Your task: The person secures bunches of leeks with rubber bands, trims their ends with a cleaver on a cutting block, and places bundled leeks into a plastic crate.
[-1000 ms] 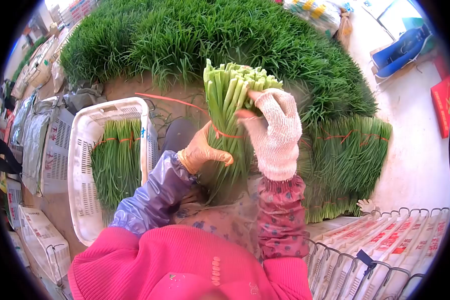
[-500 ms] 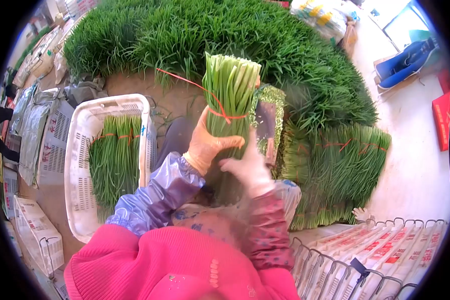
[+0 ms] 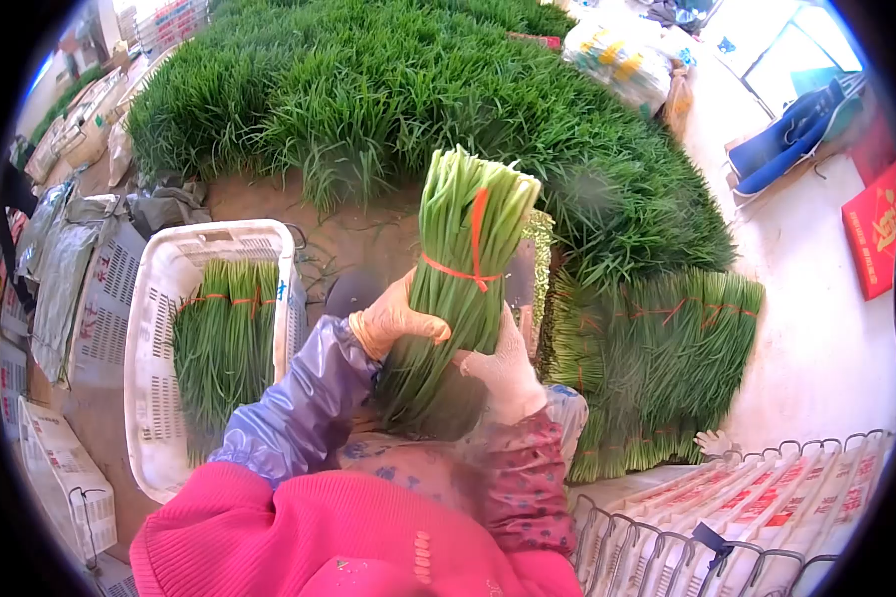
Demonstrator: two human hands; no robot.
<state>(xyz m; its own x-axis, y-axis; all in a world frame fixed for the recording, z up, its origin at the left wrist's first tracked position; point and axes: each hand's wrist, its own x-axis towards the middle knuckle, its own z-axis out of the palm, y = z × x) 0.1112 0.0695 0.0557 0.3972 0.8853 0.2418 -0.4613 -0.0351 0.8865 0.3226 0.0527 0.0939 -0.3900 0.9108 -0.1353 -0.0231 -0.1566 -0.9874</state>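
Near the leafy heap (image 3: 368, 90) and white crate (image 3: 147, 348), the tied bundle (image 3: 468, 219) leans slightly, its stalks upward; the left hand (image 3: 398, 318) and right hand (image 3: 508, 373) clasp it, fingers curled round. Steadying seems underway, calling for even pressure below the band (image 3: 448, 269).

Bundle (image 3: 460, 234): I see green stalks, pale ends up, with an orange tie (image 3: 448, 267) around them.
Left hand (image 3: 400, 320): my orange-gloved grip, below the tie.
Right hand (image 3: 506, 370): pale-gloved, I cup the lower right side.
White crate (image 3: 141, 368): holds tied greens (image 3: 227, 343), to my left.
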